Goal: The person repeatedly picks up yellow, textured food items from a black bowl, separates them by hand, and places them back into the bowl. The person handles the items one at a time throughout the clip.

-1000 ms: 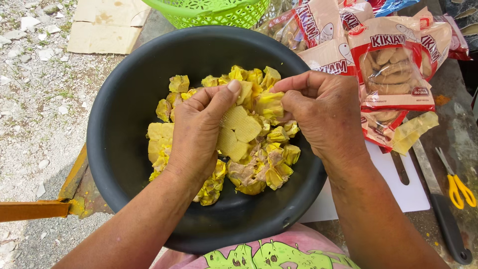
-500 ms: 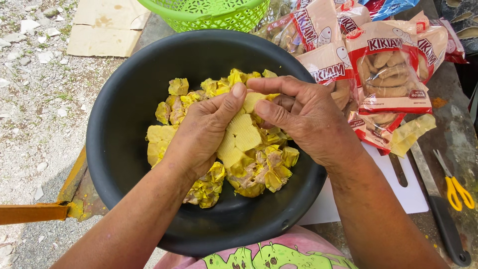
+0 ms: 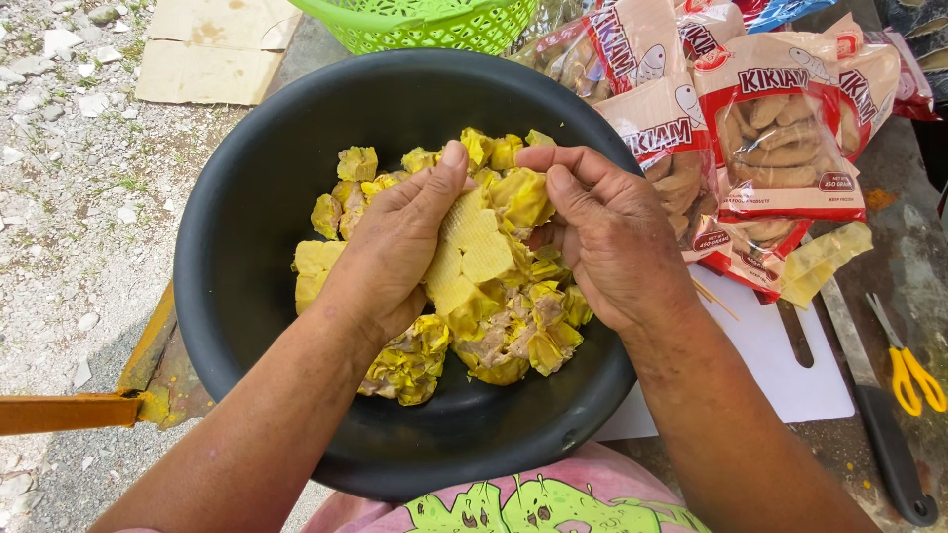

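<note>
A big black bowl (image 3: 257,197) holds a heap of yellow wrapped dumplings (image 3: 504,331). Over the heap my left hand (image 3: 395,252) cradles a flat yellow wrapper sheet (image 3: 469,247), thumb stretched along its top edge. My right hand (image 3: 607,237) is curled beside it, fingertips touching the sheet's upper right side and a crumpled yellow dumpling (image 3: 523,197). Both hands are inside the bowl.
Red-and-clear packets of brown fish cakes (image 3: 780,148) lie at the right of the bowl. A green basket (image 3: 434,25) stands behind it. A white cutting board (image 3: 780,375), a black-handled knife (image 3: 884,444) and yellow scissors (image 3: 913,375) lie at the right. Gravel and cardboard (image 3: 212,49) are at the left.
My hands have come closer together around the yellow sheet, and my right hand has shifted down from pinching its top corner to its side.
</note>
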